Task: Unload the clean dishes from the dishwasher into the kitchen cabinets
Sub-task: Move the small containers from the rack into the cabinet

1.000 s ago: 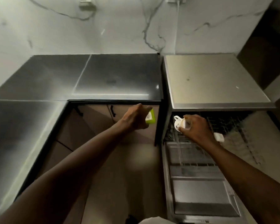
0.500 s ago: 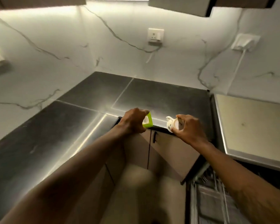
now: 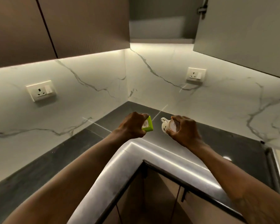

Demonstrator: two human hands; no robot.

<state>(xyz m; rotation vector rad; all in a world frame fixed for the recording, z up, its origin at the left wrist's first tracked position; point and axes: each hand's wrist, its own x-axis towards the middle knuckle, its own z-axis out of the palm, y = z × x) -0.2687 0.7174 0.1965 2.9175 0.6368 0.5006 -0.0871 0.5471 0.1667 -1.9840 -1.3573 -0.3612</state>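
Presently, the left hand grips a lime-green cup, with the fingers curled fully round its body. The cup is held tilted, with one flat end turned toward the camera and to the right. A pale sticker sits on that end, and its print is too small to read.

The right hand grips a white mug, with the fingers and thumb wrapped round its body. The mug lies on its side, its long axis pointing roughly toward the camera. Its handle projects to the left of the fingers, toward the lime-green cup. The round end facing the camera carries a pale label with dark marks that cannot be read.

The two items are near each other but apart, and both are held above the dark desk below the fingers. Above and beyond the fingers, an upper cabinet stands open, with its door swung to the right.
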